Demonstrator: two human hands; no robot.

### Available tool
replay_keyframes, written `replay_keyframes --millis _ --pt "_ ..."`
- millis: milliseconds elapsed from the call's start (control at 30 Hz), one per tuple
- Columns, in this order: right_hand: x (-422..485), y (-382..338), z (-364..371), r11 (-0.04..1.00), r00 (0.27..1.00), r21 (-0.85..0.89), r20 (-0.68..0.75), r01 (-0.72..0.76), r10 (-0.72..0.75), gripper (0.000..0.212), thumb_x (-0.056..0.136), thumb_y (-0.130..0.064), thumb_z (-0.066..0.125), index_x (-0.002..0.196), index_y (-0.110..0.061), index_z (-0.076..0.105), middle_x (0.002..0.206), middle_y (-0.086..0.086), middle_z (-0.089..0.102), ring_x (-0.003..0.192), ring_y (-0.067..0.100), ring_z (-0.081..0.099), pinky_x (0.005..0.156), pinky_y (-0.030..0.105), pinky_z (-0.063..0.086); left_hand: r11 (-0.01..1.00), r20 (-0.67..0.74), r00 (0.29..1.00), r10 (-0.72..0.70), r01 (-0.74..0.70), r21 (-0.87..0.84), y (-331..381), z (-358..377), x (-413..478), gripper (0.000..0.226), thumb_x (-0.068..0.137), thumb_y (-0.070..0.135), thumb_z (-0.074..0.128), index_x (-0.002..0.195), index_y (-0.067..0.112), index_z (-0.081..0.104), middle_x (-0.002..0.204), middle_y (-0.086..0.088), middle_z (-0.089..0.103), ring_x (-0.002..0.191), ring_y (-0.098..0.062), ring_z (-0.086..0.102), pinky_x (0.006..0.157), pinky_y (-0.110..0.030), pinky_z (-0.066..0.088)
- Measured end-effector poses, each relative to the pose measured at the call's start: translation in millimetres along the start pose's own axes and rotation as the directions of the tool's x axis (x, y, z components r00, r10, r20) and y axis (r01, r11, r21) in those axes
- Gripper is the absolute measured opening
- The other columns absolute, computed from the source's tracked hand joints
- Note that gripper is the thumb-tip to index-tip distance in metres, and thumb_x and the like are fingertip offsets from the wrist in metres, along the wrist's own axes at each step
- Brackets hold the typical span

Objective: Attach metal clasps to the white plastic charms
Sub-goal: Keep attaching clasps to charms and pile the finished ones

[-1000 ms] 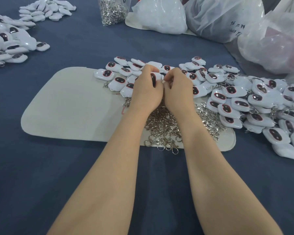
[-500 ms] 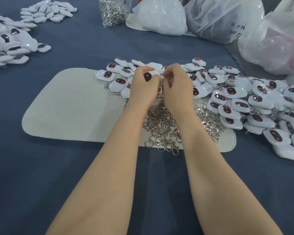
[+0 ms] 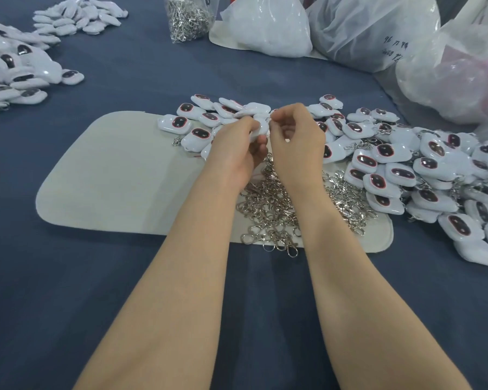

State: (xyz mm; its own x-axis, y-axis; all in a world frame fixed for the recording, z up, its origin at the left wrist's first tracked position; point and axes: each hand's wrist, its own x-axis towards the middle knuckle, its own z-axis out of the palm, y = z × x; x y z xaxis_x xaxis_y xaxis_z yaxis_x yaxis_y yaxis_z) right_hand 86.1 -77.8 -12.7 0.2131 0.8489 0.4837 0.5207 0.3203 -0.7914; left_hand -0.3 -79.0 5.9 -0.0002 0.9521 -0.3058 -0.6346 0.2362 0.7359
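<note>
Over the clasps (image 3: 268, 204), left hand (image 3: 234, 153) gripping charm (image 3: 261, 126)

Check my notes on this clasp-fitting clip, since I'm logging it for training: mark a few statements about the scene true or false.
1. The left hand holds a white charm. True.
2. The loose clasps lie in a metal bowl. False: they are piled on the pale mat.
3. A clear bag of clasps stands at the far side. True.
4. The right hand rests flat on the mat. False: it is raised, pinching at the charm's edge.
</note>
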Motion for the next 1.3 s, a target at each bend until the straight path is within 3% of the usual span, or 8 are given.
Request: replay_keyframes --millis 200,267,367,467,667,933,1100,1300 --pt "1.3 0.0 -1.9 0.992 0.997 -0.117 0.060 0.058 -0.051 0.011 0.085 0.001 0.051 0.087 -0.004 0.061 0.086 0.006 0.066 0.079 0.021 0.057 0.073 0.028 0.045 0.920 -0.059 0.972 0.227 -0.194 0.339 -7.2 -2.5 3.5 0.030 0.086 0.000 0.043 0.115 0.007 0.051 0.079 -0.005 0.053 0.055 -0.012 0.048 0.053 -0.022 0.041" --pt "0.9 0.1 -2.2 0.989 0.995 -0.130 0.082 0.071 -0.061 0.012 0.085 0.003 0.050 0.086 -0.003 0.060 0.086 0.007 0.065 0.079 0.022 0.057 0.073 0.031 0.046 0.835 -0.039 0.944 0.328 -0.271 0.479 -8.1 -3.1 4.2 0.027 0.086 0.004 0.046 0.110 0.015 0.049 0.094 -0.004 0.055 0.072 -0.018 0.053 0.066 -0.031 0.046" --pt "1.1 1.1 -2.2 0.988 0.993 -0.134 0.098 0.082 -0.069 0.012 0.084 0.004 0.050 0.086 -0.003 0.060 0.085 0.007 0.065 0.077 0.022 0.056 0.072 0.032 0.045 0.729 0.022 0.903 0.430 -0.362 0.581 -8.6 -4.7 3.3 0.025 0.085 0.005 0.047 0.105 0.019 0.048 0.093 0.000 0.054 0.078 -0.018 0.053 0.079 -0.035 0.048" --pt "0.5 0.3 -1.1 0.996 0.997 -0.075 0.069 0.044 -0.039 0.013 0.088 0.000 0.050 0.094 -0.007 0.060 0.085 0.001 0.062 0.073 0.007 0.054 0.070 0.021 0.046 0.733 0.048 0.893 0.447 -0.396 0.554 -8.8 -4.7 3.6 0.025 0.085 0.003 0.047 0.105 0.018 0.049 0.088 0.001 0.053 0.072 -0.017 0.053 0.074 -0.033 0.048" --pt "1.6 0.9 0.8 0.997 0.996 0.033 0.061 -0.066 0.064 0.011 0.089 -0.006 0.055 0.095 -0.014 0.059 0.087 -0.012 0.058 0.079 -0.003 0.054 0.073 0.009 0.045 0.951 -0.021 0.976 0.215 -0.205 0.231 -3.2 -3.2 5.7 0.028 0.089 0.000 0.043 0.115 0.005 0.052 0.083 -0.007 0.054 0.051 -0.009 0.051 0.049 -0.019 0.043" --pt "0.8 -1.3 2.2 0.994 0.999 0.096 -0.027 -0.044 0.047 0.011 0.090 -0.005 0.054 0.095 -0.013 0.059 0.081 -0.017 0.056 0.072 -0.010 0.053 0.068 0.004 0.041 0.999 -0.051 0.998 0.038 -0.037 0.023 -1.8 -3.5 2.0 0.017 0.092 0.002 0.050 0.079 0.010 0.057 0.045 0.003 0.055 0.042 -0.003 0.053 0.044 -0.013 0.045" --pt "1.2 -1.1 1.7 1.000 0.999 -0.006 -0.037 0.029 -0.029 0.012 0.090 -0.002 0.052 0.096 -0.007 0.062 0.082 -0.008 0.059 0.075 0.002 0.056 0.071 0.008 0.043 0.998 -0.065 0.996 0.056 -0.056 0.001 -0.8 -3.6 1.1 0.009 0.092 0.002 0.050 0.094 0.008 0.056 0.059 -0.002 0.055 0.041 -0.003 0.053 0.043 -0.014 0.045" --pt "1.6 2.1 2.0 0.991 0.998 -0.113 0.015 0.066 -0.065 0.013 0.089 -0.002 0.050 0.091 -0.005 0.061 0.088 0.003 0.065 0.082 0.020 0.058 0.076 0.029 0.046 0.971 -0.106 0.973 0.206 -0.189 0.147 -3.3 -5.3 2.9 0.025 0.091 0.004 0.054 0.111 0.018 0.050 0.087 -0.004 0.058 0.054 -0.010 0.055 0.051 -0.018 0.045"
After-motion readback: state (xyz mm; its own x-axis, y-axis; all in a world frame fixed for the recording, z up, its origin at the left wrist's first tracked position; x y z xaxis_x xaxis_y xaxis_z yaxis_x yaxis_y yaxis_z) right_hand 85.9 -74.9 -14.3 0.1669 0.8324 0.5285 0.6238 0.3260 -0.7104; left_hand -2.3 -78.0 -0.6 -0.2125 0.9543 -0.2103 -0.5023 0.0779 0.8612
